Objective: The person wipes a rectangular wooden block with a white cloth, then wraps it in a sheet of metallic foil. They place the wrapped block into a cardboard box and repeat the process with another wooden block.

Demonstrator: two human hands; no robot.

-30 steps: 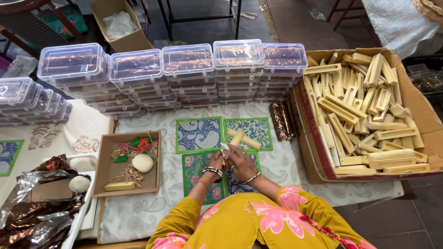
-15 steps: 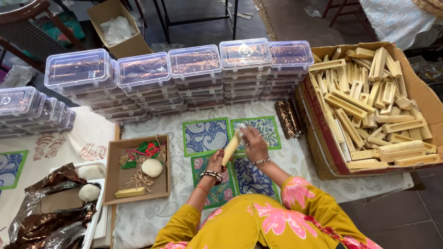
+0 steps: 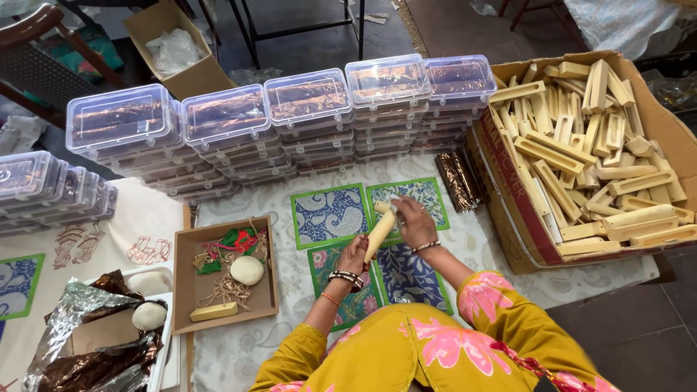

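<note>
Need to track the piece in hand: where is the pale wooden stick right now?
In the head view, centre: the wooden stick is held tilted between the left hand and the right hand, above the patterned mats, left of the cardboard box.

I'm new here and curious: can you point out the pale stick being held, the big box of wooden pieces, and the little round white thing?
pale stick (image 3: pixel 380 232), head view, mid-length.
cardboard box (image 3: pixel 508 190), head view, left wall.
round white thing (image 3: pixel 247 270), head view, its centre.

stacked clear boxes (image 3: pixel 305 116) ahead, carton (image 3: pixel 581 145) right
</note>
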